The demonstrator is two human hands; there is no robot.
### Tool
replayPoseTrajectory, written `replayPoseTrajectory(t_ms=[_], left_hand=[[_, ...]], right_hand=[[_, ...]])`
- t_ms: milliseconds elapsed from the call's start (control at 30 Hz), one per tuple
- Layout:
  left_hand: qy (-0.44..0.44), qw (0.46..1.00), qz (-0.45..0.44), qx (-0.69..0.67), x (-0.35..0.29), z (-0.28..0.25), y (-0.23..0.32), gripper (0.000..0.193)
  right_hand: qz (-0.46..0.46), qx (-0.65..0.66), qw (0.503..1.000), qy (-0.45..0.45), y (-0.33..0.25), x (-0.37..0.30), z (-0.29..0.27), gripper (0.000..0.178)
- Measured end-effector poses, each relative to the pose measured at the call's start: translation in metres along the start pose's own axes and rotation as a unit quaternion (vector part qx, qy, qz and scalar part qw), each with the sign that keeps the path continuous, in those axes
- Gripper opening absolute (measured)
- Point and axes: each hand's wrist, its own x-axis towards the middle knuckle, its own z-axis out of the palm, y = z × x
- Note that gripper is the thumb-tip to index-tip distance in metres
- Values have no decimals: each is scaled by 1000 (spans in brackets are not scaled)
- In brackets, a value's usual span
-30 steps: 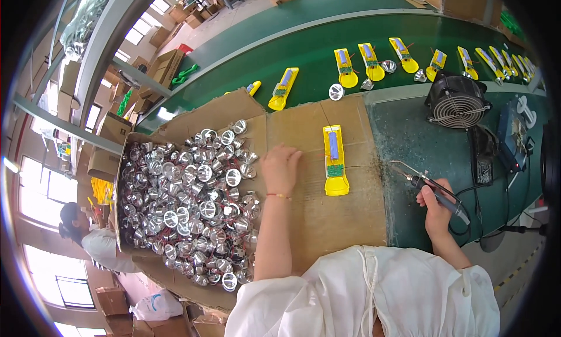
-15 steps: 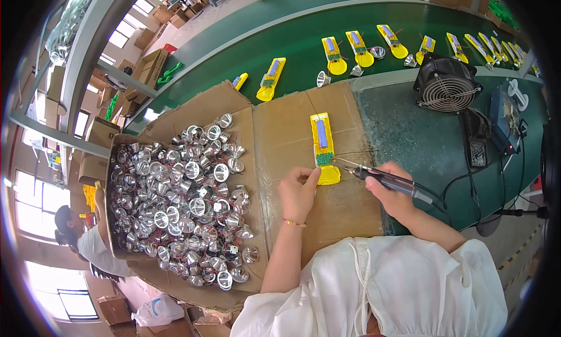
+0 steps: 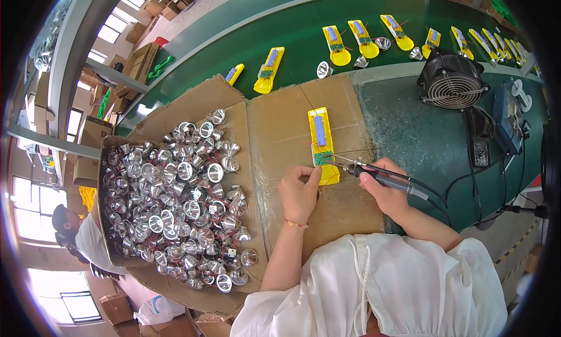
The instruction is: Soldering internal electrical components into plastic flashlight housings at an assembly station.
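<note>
A yellow flashlight housing [image 3: 329, 174] lies lengthwise on the cardboard in front of me. Set in it are a purple cylindrical battery [image 3: 319, 131] and a small green circuit board [image 3: 322, 158]. My left hand [image 3: 300, 192] is closed at the housing's lower left edge, thumb and forefinger pressed against it; whether a wire is also pinched there is hidden. In my right hand [image 3: 385, 191] is a soldering iron [image 3: 383, 179] with a dark handle, gripped like a pen. Its thin metal tip reaches the circuit board from the right.
Left of the housing, a cardboard box [image 3: 125, 262] holds many silver reflector cups [image 3: 193, 209] with red wires. More yellow housings [image 3: 340, 55] line the green bench [image 3: 198, 71] behind. At right stand a black fan [image 3: 453, 85] and a blue box-shaped unit [image 3: 507, 118] with cables.
My right hand has brought the soldering iron slightly left, its tip now over the circuit board. The left hand stays at the housing's edge. The whole view has shifted a little.
</note>
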Motion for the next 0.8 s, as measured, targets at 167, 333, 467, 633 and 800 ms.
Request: replayPoseTrajectory(t_ms=[167,333,467,633,800], left_hand=[[-3,1000,-5,-30,3,1,-9,20],[-7,999,-19,-29,3,1,-6,20],[-8,999,-21,-45,3,2,-10,20],[-5,998,-21,-59,3,3,-9,20],[-14,999,-28,-43,3,1,-4,20]], right_hand=[[1,25,1000,8,-3,-1,3,13],[13,43,999,15,-3,-1,4,13],[-5,5,1000,4,-4,-1,2,12],[15,49,998,27,-2,-4,5,12],[12,94,994,62,-14,-6,-2,14]])
